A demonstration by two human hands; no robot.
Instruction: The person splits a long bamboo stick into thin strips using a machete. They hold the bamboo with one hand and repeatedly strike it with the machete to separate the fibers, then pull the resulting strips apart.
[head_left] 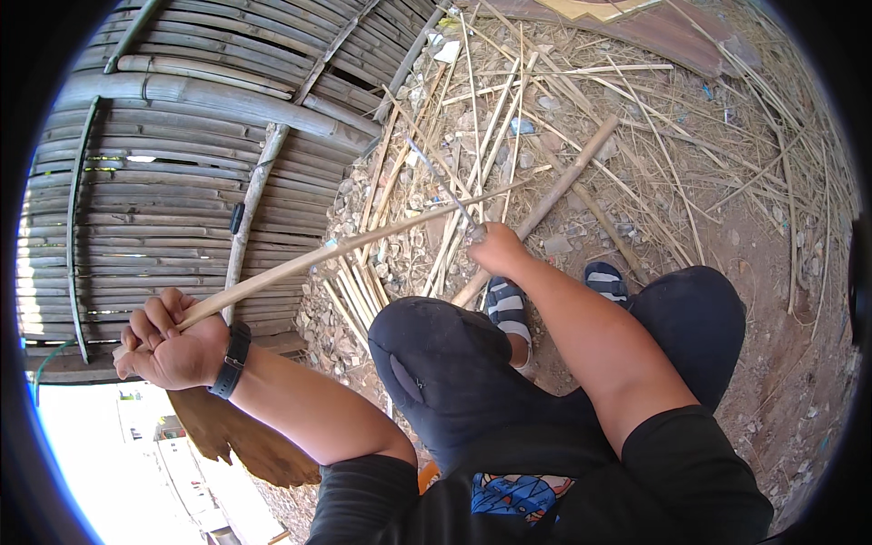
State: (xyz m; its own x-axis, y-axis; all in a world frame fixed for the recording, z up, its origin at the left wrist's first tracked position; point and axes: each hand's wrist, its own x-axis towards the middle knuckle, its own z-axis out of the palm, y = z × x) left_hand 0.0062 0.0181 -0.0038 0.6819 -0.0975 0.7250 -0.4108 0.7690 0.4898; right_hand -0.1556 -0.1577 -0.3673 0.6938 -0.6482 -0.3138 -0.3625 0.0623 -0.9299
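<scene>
The left hand (pixel 177 350) is gripping a bamboo strip (pixel 291 270) above the edge of the ground (pixel 763 381) beside the bamboo wall (pixel 173 191), while the right hand (pixel 498 250) is holding a thin blade (pixel 438 174) across it, apparently trimming, which is calling for steady support.

Slatted wall (pixel 173 195) at left; small black object (pixel 237 218) on post (pixel 259 186); brown board (pixel 677 38) upper right.

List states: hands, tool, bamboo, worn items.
Left hand: closed on the bamboo strip's near end
Right hand: closed on the blade tool
Bamboo strip: held up, slanting
Blade tool: crossing the strip in view; contact unclear
Thick pole: slanting, unheld
Loose strips: scattered on the ground
Wristband: fastened
Sandals: worn
</scene>
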